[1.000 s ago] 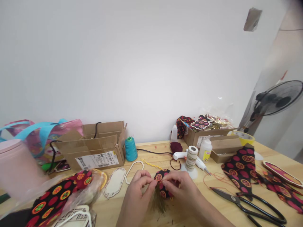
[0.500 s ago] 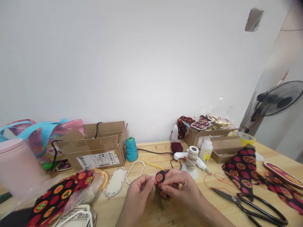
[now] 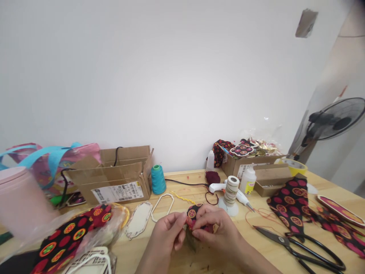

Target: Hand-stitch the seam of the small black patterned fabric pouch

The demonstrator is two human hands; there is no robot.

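Observation:
My left hand and my right hand meet low in the middle of the wooden table. Between their fingertips sits a small fabric-covered piece, black with red and orange circles. Both hands pinch it, the right hand covering most of it. A dark tuft hangs under it, mostly hidden by my fingers.
Black scissors lie at the right beside patterned fabric. A tape spool, glue gun, white bottle and teal thread cone stand behind my hands. Cardboard boxes, oval frames and a pink container sit left.
My hands have drawn closer together around the fabric piece, and the right hand now covers more of it. The hanging tuft shows less than before.

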